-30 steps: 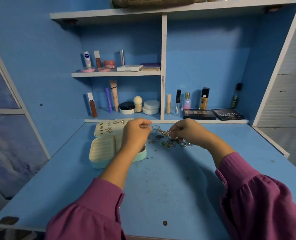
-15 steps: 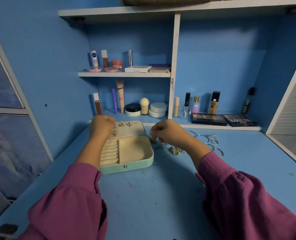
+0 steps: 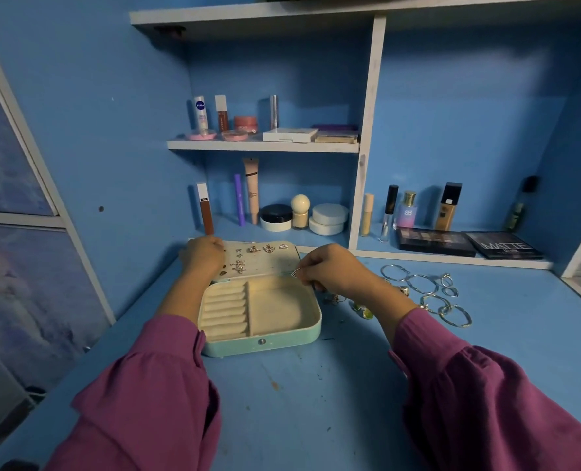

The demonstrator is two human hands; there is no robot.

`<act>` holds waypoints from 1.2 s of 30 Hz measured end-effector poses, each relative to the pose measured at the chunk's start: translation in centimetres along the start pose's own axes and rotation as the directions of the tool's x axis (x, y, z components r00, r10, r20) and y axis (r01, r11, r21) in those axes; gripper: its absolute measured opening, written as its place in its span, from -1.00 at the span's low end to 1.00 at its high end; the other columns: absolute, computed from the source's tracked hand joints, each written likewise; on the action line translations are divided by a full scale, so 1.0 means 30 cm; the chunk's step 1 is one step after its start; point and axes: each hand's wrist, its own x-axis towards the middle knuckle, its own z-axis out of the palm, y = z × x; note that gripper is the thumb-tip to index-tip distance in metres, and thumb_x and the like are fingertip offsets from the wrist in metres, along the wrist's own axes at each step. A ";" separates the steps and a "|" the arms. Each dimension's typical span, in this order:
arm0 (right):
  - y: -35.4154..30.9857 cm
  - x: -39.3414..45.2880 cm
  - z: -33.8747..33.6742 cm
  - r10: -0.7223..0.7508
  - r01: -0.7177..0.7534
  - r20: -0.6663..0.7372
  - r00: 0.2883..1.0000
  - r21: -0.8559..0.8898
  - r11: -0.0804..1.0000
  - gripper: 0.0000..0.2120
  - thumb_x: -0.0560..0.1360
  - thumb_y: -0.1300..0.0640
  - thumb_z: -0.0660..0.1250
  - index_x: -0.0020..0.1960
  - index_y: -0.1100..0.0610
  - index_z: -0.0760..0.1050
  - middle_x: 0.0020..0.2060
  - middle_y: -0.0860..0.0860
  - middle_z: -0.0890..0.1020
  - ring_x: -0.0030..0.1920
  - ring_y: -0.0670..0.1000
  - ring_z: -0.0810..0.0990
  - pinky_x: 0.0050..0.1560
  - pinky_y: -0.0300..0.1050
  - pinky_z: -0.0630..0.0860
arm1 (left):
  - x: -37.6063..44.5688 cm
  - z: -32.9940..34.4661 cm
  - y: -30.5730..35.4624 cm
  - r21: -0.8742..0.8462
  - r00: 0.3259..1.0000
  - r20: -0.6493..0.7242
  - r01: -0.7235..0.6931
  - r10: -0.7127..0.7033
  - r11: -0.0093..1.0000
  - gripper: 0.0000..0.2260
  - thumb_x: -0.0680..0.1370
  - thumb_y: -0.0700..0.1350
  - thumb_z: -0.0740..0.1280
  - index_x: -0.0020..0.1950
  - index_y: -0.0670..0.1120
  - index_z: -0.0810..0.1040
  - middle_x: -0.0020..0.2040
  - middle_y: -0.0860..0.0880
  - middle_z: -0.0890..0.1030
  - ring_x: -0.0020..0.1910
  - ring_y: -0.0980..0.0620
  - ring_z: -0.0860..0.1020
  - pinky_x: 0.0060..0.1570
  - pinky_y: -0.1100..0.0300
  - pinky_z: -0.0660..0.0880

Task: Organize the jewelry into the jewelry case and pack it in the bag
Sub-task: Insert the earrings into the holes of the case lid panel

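Observation:
A mint-green jewelry case point(image 3: 265, 345) lies open on the blue desk, its cream tray showing ring rolls on the left and a bare compartment on the right. Its raised lid point(image 3: 275, 263) carries several small earrings point(image 3: 253, 249). My left hand point(image 3: 202, 254) rests curled on the lid's left edge; whether it holds anything is hidden. My right hand point(image 3: 329, 270) pinches a small silver piece point(image 3: 295, 274) over the case's back right corner. Silver bangles point(image 3: 428, 287) and small loose pieces point(image 3: 363, 311) lie on the desk to the right. No bag is in view.
Shelves behind the case hold cosmetics: tubes and jars point(image 3: 275, 217), bottles point(image 3: 408, 212), two flat palettes point(image 3: 435, 241). An upper shelf point(image 3: 265, 146) carries more items. A white-framed panel point(image 3: 44, 212) stands at the left; the desk edge runs at the far right.
The view has shifted, so the case now sits centred. My left hand moved from the loose jewelry to the lid's left edge. My right hand lifted toward the case's back right corner with a small piece.

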 end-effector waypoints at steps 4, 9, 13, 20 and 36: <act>0.003 0.019 0.000 0.013 -0.013 0.017 1.000 0.006 1.000 -0.90 0.44 0.26 0.36 -0.23 0.15 0.61 -0.41 0.07 0.55 -0.52 -0.09 0.40 -0.42 -0.27 0.39 | 0.008 0.005 0.002 0.051 1.000 -0.009 -0.001 0.002 0.999 -0.76 0.60 -0.22 0.15 0.07 -0.16 0.61 0.09 -0.19 0.61 0.10 -0.21 0.55 0.19 -0.05 0.46; 0.007 0.029 0.004 0.016 -0.016 0.021 1.000 0.027 1.000 -0.91 0.44 0.27 0.35 -0.20 0.18 0.62 -0.42 0.07 0.54 -0.52 -0.09 0.39 -0.44 -0.28 0.37 | -0.003 -0.003 -0.010 -0.096 0.996 -0.087 -0.033 0.025 0.995 -0.77 0.58 -0.20 0.18 -0.16 0.06 0.53 0.06 -0.08 0.62 0.04 -0.15 0.57 0.11 -0.04 0.52; 0.025 0.022 0.005 -0.019 0.020 -0.014 1.000 0.096 0.995 -0.92 0.49 0.21 0.37 -0.14 0.20 0.60 -0.49 0.01 0.49 -0.51 -0.09 0.37 -0.42 -0.28 0.36 | -0.045 -0.041 0.023 -0.446 0.995 -0.088 -0.079 0.044 0.892 -0.84 0.60 -0.23 0.22 0.05 -0.04 0.56 0.04 -0.09 0.60 -0.19 0.04 0.55 -0.24 0.17 0.51; 0.043 0.031 0.034 -0.054 0.127 -0.255 0.966 0.278 0.952 -0.90 0.46 0.18 0.44 -0.22 0.05 0.61 -0.44 -0.03 0.56 -0.45 -0.14 0.41 -0.43 -0.39 0.37 | -0.132 -0.117 0.026 -0.738 0.996 -0.086 -0.074 0.016 0.671 -0.76 0.55 -0.22 0.35 0.21 -0.13 0.58 0.04 -0.03 0.64 -0.15 0.23 0.54 -0.22 0.43 0.45; 0.007 0.072 0.082 -0.093 0.242 -0.423 0.901 0.315 0.918 -0.93 0.50 0.18 0.38 -0.14 0.05 0.61 -0.29 -0.18 0.57 -0.26 -0.21 0.48 -0.27 -0.44 0.39 | -0.201 -0.164 0.014 -0.755 0.990 -0.022 -0.107 0.138 0.647 -0.87 0.49 -0.28 0.40 0.01 -0.11 0.61 -0.16 0.02 0.69 -0.36 0.27 0.58 -0.36 0.38 0.40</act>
